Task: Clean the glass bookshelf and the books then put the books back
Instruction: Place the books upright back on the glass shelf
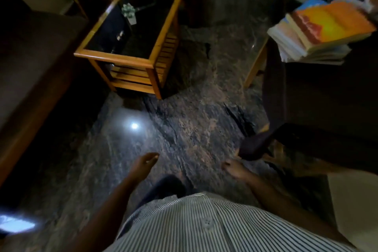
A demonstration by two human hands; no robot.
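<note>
Both hands empty, fingers loosely curled: left hand and right hand low over stone floor. Books stacked far right atop dark furniture, well apart from hands.

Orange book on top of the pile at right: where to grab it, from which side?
Likely its near page edge: thumb on the cover, fingers under, right hand reaching in from the person's side. The orange book lies flat on top of the stack, that edge facing the person and unobstructed.
</note>
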